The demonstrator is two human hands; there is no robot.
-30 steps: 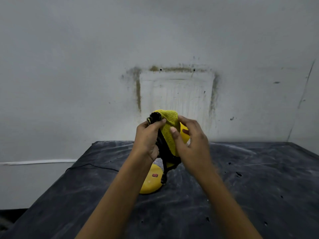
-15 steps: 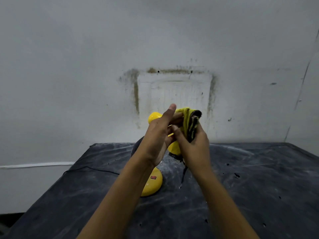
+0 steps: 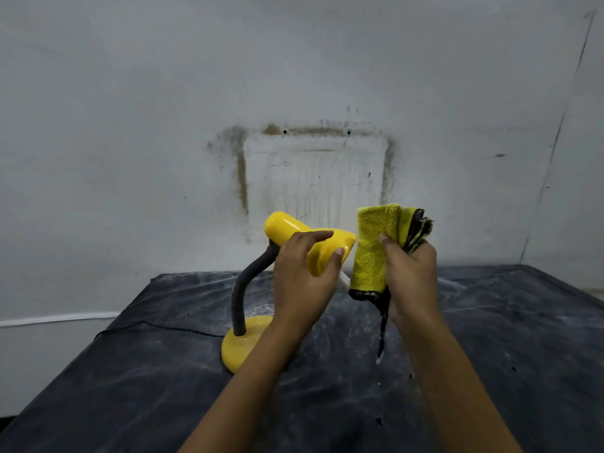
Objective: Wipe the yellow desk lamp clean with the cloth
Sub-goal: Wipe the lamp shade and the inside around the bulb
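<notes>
Toward the table's [image 3: 490, 354] far edge, left hand [image 3: 300, 282] gripped the lamp shade [image 3: 294, 230]. Right hand [image 3: 408, 273] clutched the cloth [image 3: 372, 250] just beside. Judged mid-wipe; next, cloth must meet shade.

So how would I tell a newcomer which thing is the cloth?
Find the dark table. Above it, the right hand holds a folded cloth beside the yellow lamp shade. It is fuzzy with black edging, while the lamp is smooth and glossy.

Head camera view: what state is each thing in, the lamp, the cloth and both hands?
yellow desk lamp: standing on its base, shade tilted
cloth: folded, held up beside the shade's mouth
left hand: grips the lamp's shade
right hand: grips the cloth
table: dark cover streaked with white dust
</notes>
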